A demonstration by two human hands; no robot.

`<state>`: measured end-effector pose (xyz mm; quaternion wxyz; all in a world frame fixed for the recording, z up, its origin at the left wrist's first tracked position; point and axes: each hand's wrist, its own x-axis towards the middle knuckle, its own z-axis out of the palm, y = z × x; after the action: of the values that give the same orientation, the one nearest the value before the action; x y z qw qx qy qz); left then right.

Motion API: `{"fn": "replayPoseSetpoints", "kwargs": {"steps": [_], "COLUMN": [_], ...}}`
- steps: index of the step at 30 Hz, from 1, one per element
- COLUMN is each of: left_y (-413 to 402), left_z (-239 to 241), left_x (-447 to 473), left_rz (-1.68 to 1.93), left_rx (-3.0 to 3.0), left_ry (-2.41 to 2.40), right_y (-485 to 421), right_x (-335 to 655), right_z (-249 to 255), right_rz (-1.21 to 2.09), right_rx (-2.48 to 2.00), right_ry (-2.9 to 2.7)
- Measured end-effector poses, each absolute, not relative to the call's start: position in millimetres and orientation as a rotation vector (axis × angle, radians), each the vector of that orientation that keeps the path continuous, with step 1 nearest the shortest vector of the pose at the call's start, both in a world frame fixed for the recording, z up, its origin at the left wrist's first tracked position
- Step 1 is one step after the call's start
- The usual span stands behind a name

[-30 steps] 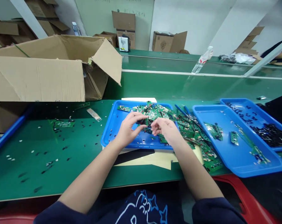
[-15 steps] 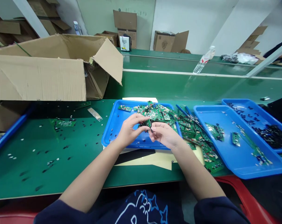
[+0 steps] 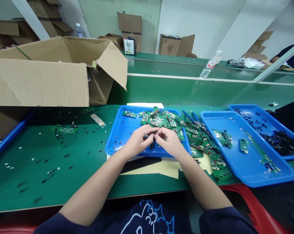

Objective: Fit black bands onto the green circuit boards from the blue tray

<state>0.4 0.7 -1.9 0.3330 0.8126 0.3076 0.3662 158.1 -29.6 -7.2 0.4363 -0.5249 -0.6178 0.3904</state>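
Left hand (image 3: 140,139) and right hand (image 3: 169,139) together, pinching a small, mostly hidden dark piece (image 3: 152,145) over blue tray (image 3: 125,128).
Circuit boards (image 3: 162,120) heaped toward tray's far side; beyond, red-marked bottle label (image 3: 210,64), carton print (image 3: 170,48) and wall writing (image 3: 144,15), all illegible.

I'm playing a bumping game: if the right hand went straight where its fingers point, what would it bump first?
Most likely the left hand: the right hand points across at it. A small dark piece close by might come first; depth is unclear.
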Motion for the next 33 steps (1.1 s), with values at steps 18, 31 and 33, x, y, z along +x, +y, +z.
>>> {"fn": "replayPoseSetpoints", "kwargs": {"steps": [18, 31, 33], "left_y": [-4, 14, 18], "left_z": [-13, -21, -24], "left_x": [10, 4, 2], "left_rz": [0.991, 0.98, 0.977], "left_rx": [2.082, 1.822, 1.877], "left_ry": [0.942, 1.036, 1.057], "right_y": [-31, -21, -35], "right_x": [159, 212, 226], "right_z": [-7, 15, 20], "right_rz": [0.539, 0.885, 0.805], "right_rx": [-1.583, -1.318, -1.399], "right_ry": [-1.936, -1.3, -1.275]}}
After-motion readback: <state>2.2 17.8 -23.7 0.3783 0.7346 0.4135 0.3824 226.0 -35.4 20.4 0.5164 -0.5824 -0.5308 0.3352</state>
